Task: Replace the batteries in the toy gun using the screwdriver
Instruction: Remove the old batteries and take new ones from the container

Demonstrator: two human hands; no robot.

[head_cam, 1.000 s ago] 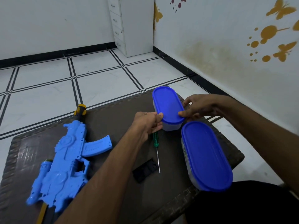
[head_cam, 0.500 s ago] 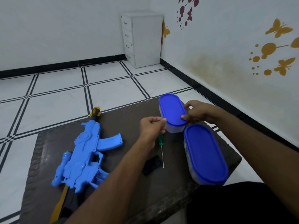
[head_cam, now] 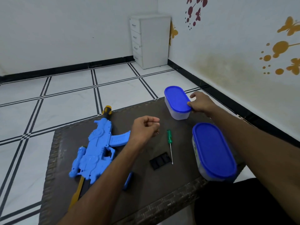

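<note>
A: Start at the near edge of the table (head_cam: 53, 184). What lies there?

B: The larger blue-lidded container (head_cam: 214, 151) at the near right corner, the black cover (head_cam: 160, 162) just left of it, and the toy gun (head_cam: 97, 151) along the left side, its long axis running from the near edge toward the far edge.

A: And the screwdriver?

B: The screwdriver (head_cam: 170, 145) lies mid-table, green handle pointing to the far edge, tip toward the cover.

A: Which hand is closer to it?

B: The left hand (head_cam: 144, 129), just beside the handle on its left. It is curled nearly closed, thumb to fingertips; a small thing may be pinched there, but I cannot tell.

A: The right?

B: The right hand (head_cam: 201, 102) rests at the far right corner, fingers gripping the lid edge of the smaller container (head_cam: 177, 103).
</note>
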